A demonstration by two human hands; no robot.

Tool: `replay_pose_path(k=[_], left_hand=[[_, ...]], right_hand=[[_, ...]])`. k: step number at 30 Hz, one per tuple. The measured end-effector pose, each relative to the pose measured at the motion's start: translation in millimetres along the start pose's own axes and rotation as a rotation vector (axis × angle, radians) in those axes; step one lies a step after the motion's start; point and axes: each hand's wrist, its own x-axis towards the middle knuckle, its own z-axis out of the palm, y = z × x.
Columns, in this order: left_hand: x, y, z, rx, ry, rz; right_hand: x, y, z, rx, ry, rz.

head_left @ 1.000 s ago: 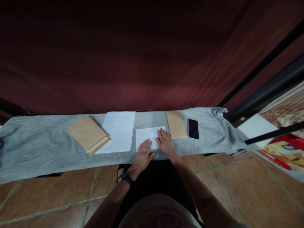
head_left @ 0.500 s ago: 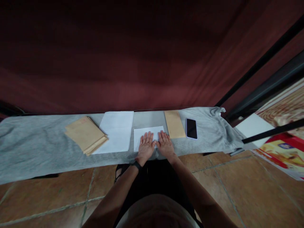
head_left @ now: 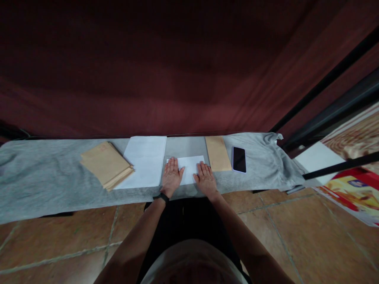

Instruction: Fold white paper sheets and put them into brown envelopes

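A small white sheet of paper (head_left: 189, 165), which looks folded, lies flat in front of me on the grey cloth. My left hand (head_left: 172, 174) rests palm down on its left end, fingers stretched out and thumb apart. On the right end lies my right hand (head_left: 205, 177), also flat with the fingers extended. Bare paper shows between the two hands. Just right of the sheet is a single brown envelope (head_left: 218, 154). Larger white sheets (head_left: 147, 159) lie to the left of my left hand, partly under a fanned stack of brown envelopes (head_left: 103, 161).
A phone (head_left: 239, 159) with a dark screen lies right of the single envelope. The grey cloth (head_left: 44, 177) covers a long narrow surface against a dark red hanging (head_left: 166, 90). At the right stand dark bars and a red and yellow box (head_left: 353, 191).
My left hand has slid left across the paper to its left end, away from my right hand. The right hand stays almost where it was.
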Motion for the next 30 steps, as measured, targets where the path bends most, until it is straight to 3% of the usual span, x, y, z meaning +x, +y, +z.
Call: replay_pose_path(k=[10, 15, 19, 24, 30], left_hand=[[-37, -1, -2.7, -0.001, 0.046, -0.040], [-58, 9, -10.8, 0.021, 0.063, 0.118], [-63, 12, -18.7, 0.048, 0.009, 0.263], [-64, 11, -21.8, 0.068, -0.022, 0.290], [-64, 11, -19.7, 0.067, -0.062, 0.326]], right_hand=[[-2, 0, 4, 0.005, 0.025, -0.002], [-1, 0, 4, 0.007, 0.006, 0.001], [-1, 1, 2, 0.008, -0.001, 0.002], [0, -7, -2, 0.048, -0.026, -0.002], [-8, -35, -3, 0.118, -0.138, -0.185]])
